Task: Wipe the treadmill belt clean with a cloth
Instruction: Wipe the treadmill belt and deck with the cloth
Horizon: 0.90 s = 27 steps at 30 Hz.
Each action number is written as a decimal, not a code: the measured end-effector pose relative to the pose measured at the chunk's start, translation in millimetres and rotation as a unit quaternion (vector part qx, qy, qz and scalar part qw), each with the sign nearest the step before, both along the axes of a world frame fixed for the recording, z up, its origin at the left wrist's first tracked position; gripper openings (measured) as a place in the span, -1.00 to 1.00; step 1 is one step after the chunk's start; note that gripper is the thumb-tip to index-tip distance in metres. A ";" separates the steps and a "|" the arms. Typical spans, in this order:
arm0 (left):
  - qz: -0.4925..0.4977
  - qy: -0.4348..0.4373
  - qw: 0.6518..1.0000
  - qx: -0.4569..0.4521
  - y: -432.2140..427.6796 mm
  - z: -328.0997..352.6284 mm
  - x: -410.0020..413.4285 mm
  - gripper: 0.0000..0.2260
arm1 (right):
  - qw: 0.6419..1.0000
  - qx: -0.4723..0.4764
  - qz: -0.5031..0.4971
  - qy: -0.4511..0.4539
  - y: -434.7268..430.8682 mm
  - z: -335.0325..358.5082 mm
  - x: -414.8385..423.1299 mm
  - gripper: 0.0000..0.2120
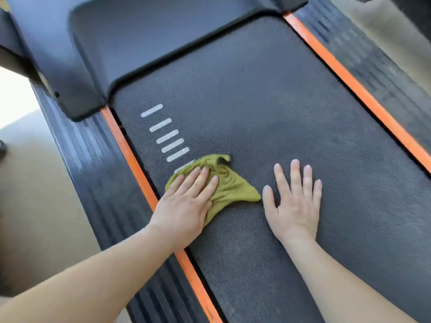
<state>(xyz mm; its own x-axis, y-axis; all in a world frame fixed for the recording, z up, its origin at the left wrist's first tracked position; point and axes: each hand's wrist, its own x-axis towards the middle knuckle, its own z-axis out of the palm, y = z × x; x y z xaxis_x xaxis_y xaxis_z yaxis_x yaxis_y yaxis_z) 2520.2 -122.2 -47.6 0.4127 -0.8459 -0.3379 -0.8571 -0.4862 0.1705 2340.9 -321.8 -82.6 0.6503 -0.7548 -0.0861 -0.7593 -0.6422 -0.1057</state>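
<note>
The left hand (186,203) lies flat, palm down, on a crumpled olive-green cloth (227,186), its fingers (200,177) spread and pressing the fabric onto the treadmill belt (268,101) rather than curling around it. The cloth sits near the belt's left edge, bunched into a rough triangle whose right corner points toward the right hand (295,201) and comes just beside its thumb. The upper edge of the cloth covers the lowest of a row of short white stripes (166,135) printed on the belt. The right hand rests palm down directly on the bare belt, fingers straight and slightly apart, holding nothing. An orange strip (127,148) runs along the left side of the belt under the left wrist, with a dark ribbed side rail (93,159) outside it; a matching orange strip (349,82) borders the right side. The dark motor cover (140,43) spans the head of the belt
</note>
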 end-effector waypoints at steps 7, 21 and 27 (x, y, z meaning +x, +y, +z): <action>-0.155 0.016 0.988 0.011 19.3 2.2 -36.4 -0.49 | 1.000 -0.004 -0.002 -0.008 0.8 0.3 -0.4 -0.39; -0.088 -0.059 0.994 -0.016 38.0 10.2 -39.2 -0.43 | 1.000 0.007 -0.007 0.007 1.3 3.7 0.9 -0.39; 0.114 -0.048 0.991 0.057 27.4 21.3 -33.6 -0.46 | 0.999 0.024 -0.006 0.025 1.2 6.2 1.8 -0.35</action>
<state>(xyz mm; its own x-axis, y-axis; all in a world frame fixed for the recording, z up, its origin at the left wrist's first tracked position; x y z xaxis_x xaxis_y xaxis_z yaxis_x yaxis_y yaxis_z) 2486.6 -94.8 -26.4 0.6230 -0.6857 -0.3763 -0.7329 -0.6799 0.0254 2342.8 -320.6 -76.5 0.6348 -0.7570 -0.1547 -0.7723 -0.6275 -0.0986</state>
